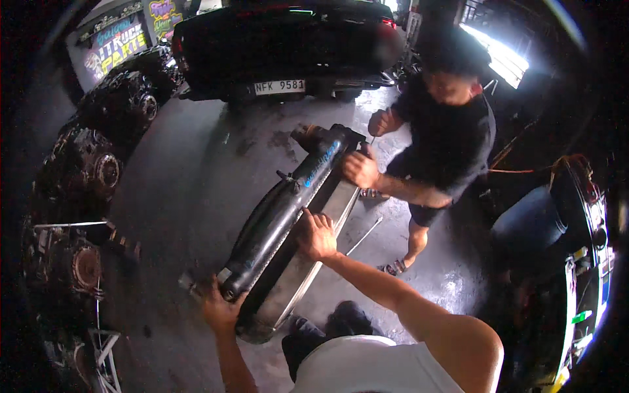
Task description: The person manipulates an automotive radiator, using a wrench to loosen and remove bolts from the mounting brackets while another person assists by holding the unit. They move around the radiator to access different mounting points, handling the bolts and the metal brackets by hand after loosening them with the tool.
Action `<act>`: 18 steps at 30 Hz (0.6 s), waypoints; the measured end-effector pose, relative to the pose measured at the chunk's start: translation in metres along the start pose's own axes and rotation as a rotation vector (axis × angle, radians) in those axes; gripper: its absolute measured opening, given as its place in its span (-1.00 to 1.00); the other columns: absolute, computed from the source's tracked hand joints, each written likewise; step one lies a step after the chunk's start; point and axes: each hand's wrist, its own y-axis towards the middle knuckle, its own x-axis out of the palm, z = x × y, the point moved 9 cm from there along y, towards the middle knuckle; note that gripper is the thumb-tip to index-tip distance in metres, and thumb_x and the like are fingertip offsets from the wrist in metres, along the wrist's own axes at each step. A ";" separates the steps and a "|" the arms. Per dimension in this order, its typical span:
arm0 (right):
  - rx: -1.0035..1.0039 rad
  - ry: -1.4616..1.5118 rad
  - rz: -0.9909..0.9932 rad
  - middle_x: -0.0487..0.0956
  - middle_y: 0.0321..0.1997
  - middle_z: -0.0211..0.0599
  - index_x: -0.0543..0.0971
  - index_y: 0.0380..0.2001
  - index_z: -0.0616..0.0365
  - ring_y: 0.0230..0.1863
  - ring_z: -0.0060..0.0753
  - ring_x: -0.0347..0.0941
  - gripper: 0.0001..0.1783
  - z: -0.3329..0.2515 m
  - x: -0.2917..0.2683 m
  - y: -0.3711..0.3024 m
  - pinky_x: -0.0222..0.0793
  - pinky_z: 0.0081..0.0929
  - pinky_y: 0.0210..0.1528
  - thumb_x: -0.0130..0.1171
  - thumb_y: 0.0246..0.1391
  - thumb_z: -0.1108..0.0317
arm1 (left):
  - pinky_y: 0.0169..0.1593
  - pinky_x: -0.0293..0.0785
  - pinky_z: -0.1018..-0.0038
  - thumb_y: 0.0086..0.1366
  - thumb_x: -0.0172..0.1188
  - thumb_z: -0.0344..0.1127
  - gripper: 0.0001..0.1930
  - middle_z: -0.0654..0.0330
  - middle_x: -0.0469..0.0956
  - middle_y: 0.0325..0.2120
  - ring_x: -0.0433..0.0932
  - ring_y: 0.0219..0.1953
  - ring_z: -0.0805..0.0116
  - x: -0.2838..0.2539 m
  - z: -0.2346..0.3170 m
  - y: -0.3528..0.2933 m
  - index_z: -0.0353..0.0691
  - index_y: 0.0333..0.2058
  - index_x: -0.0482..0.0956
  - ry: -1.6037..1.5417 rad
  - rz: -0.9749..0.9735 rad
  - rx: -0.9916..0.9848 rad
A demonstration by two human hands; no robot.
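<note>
Your work, a long radiator-like unit with a smooth black cylindrical tank along one side and a pale grey metal core along the other, lies lengthwise over the middle of the grey concrete floor. Its far end points toward the floor's far edge, where a black pickup truck stands. Whether the unit rests directly on the floor or on a support, you cannot tell from here.

Your left hand cups the near end of the tank, fingers on one side and thumb on the other; how tightly it closes is not clear. Your right hand lies at mid-length, on the seam between tank and core, and its pressure cannot be told either.

Across from you, a co-worker in dark clothes has one hand on the far end; the other is raised beside it, blurred.

The step looks like steadying the unit while the far end is worked on. Brace the near end squarely, press on the solid tank rather than the core, and agree on any tilt aloud first. Mind your footing: a thin metal rod lies on the floor to the right, an easy thing to step on.
</note>
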 end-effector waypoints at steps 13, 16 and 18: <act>0.056 -0.003 -0.074 0.50 -0.07 -0.10 0.25 0.15 0.06 0.18 0.03 0.18 -0.29 0.001 0.012 0.001 0.01 -0.16 0.24 0.14 -0.15 0.19 | -0.02 0.39 0.15 -0.29 0.45 0.16 -0.10 -0.15 0.49 -0.14 0.47 -0.09 -0.11 0.005 -0.010 0.006 -0.35 -0.01 0.42 -0.031 0.006 -0.009; 0.042 0.012 -0.052 0.51 -0.09 -0.14 0.25 0.15 0.04 0.15 -0.02 0.22 -0.31 -0.002 0.007 0.001 0.02 -0.18 0.23 0.13 -0.11 0.14 | -0.01 0.39 0.17 -0.28 0.45 0.15 -0.11 -0.14 0.50 -0.15 0.47 -0.08 -0.07 -0.004 -0.004 0.006 -0.33 -0.01 0.42 -0.058 0.039 0.024; 0.051 -0.024 -0.075 0.51 -0.08 -0.14 0.26 0.16 0.01 0.13 -0.07 0.26 -0.32 0.004 0.014 0.004 0.01 -0.18 0.23 0.12 -0.08 0.11 | 0.00 0.39 0.19 -0.27 0.44 0.15 -0.12 -0.10 0.52 -0.16 0.48 -0.08 -0.04 0.000 -0.004 0.006 -0.32 0.00 0.42 -0.028 -0.012 -0.050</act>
